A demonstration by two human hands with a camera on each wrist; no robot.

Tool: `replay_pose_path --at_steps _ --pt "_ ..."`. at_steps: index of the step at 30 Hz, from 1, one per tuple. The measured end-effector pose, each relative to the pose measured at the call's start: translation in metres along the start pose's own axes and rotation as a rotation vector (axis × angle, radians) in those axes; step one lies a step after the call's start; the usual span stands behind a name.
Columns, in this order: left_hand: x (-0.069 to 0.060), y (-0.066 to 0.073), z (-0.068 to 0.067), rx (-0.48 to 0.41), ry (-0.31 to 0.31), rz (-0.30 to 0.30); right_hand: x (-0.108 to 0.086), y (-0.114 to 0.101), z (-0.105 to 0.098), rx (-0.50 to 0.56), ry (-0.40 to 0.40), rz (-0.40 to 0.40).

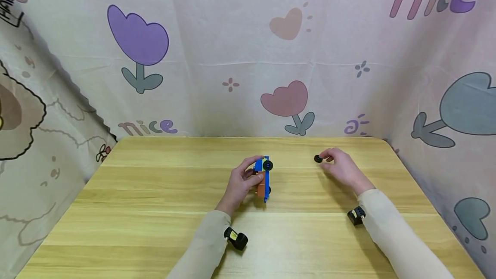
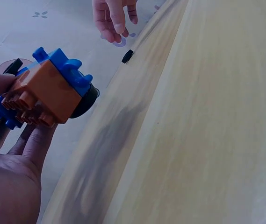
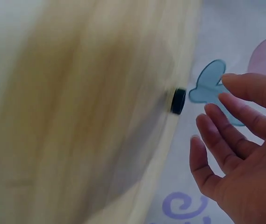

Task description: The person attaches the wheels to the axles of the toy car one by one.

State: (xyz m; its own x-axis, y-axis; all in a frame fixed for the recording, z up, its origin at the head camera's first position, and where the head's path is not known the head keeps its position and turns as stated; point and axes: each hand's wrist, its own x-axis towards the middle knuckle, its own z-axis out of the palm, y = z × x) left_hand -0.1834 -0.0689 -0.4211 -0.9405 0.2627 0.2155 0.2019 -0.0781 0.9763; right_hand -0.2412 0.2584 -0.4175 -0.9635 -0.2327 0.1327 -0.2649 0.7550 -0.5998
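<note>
Watching remotely, I've got the black wheel (image 1: 317, 159) flat on the table (image 1: 155, 184) just left of the loosely spread fingers (image 3: 228, 130) of my right hand (image 1: 342, 168), way farther from my left hand (image 1: 239, 185), which is pinching the blue-and-orange block car (image 1: 261, 189).

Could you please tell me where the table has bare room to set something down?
The widest bare patch of the table lies between its left edge and the left hand. A narrower one separates the toy vehicle from the loose black wheel. It's crowded where the left hand grips the toy vehicle and the right hand hovers near the black wheel.
</note>
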Motion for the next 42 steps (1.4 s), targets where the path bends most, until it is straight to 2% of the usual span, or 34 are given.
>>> replay_pose_path --at_steps 4,15,28,32,38,42 --pt "0.000 0.000 -0.001 -0.003 -0.015 0.006 0.009 0.006 -0.005 -0.027 -0.033 0.010" --pt "-0.001 -0.001 -0.001 -0.002 -0.045 0.002 0.025 0.018 -0.005 0.004 -0.102 0.059" --pt "-0.002 0.000 0.000 -0.006 -0.047 -0.034 0.038 0.020 0.000 -0.072 -0.164 0.052" --pt "0.000 -0.006 -0.001 -0.005 -0.057 -0.028 0.041 0.019 0.004 -0.097 -0.170 0.051" --pt "0.005 -0.031 -0.004 -0.007 -0.055 0.005 0.040 0.019 0.006 -0.098 -0.166 0.049" --pt "0.005 -0.036 -0.005 -0.016 -0.051 0.015 0.038 0.018 0.006 -0.092 -0.167 0.045"
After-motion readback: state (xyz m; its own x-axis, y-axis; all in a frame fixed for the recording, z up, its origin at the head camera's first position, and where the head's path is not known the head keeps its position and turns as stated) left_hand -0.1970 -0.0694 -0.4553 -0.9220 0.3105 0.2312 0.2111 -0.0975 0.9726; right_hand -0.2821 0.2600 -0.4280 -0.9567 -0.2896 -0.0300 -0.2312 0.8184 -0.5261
